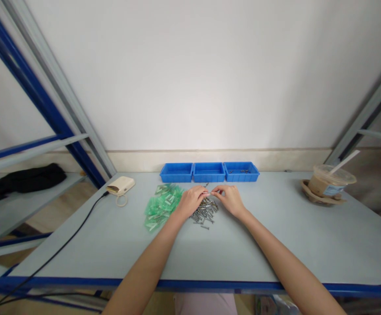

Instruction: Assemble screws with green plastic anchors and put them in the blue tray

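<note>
Black fabric [26, 178] lies on a shelf [41, 197] at my far left. Next, a black cable [75, 235] runs up over the grey tabletop [118, 253] to a cream-coloured device [123, 185] with a ring-shaped loop beside it. Then comes a crumpled green plastic bag [160, 211] with pale pieces showing through it, just beside my left hand [191, 202]. Behind the bag stands the left blue tray [176, 179], first of three in a row. My left fingertips pinch a thin silvery piece [207, 193], held above a heap of metal screws [206, 214]; it's too small for me to make out its shape. The middle blue tray [209, 179] is behind it. My right hand [232, 201] has thumb and fingers closed on the piece's other end. Past it, the right blue tray [242, 177] holds a few small dark pieces [244, 171]. Far right, a lidded cup [324, 183] with a white straw [345, 161] sits in a brown cardboard holder [315, 199].
</note>
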`<control>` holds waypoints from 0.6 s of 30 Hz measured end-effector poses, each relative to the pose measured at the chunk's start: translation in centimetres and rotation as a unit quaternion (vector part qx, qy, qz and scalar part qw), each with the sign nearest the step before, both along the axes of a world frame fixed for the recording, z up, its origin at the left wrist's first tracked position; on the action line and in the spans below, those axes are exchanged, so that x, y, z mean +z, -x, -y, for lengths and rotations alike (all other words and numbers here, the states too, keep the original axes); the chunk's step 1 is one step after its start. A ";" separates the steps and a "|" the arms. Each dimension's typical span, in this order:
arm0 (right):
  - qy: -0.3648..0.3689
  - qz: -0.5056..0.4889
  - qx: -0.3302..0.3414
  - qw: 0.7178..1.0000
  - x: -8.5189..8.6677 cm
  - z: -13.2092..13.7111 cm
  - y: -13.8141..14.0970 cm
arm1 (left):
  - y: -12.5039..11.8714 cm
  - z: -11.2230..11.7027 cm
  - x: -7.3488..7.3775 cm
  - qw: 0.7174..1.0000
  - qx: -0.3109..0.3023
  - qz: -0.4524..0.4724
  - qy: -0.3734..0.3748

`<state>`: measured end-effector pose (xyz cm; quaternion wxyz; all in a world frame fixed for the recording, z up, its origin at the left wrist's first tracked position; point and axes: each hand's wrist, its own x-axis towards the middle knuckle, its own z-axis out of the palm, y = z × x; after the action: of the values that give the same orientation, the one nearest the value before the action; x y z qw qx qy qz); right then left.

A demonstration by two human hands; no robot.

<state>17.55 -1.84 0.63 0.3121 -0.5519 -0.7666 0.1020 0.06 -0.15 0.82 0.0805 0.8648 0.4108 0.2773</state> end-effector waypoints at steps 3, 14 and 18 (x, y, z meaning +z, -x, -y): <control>-0.031 0.005 0.026 0.999 0.0 0.2 0.2 | 0.0 0.0 -0.2 1.000 0.011 0.000 -0.003; -0.059 0.107 0.024 0.992 0.4 0.7 0.2 | -0.1 0.2 0.1 1.000 0.011 -0.003 0.013; -0.084 0.123 0.030 0.988 0.3 0.6 0.1 | -0.1 0.2 0.1 0.999 0.026 -0.023 0.020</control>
<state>17.41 -2.47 0.89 0.2576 -0.5087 -0.8212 -0.0217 0.18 -0.39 0.91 0.0809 0.8584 0.4401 0.2507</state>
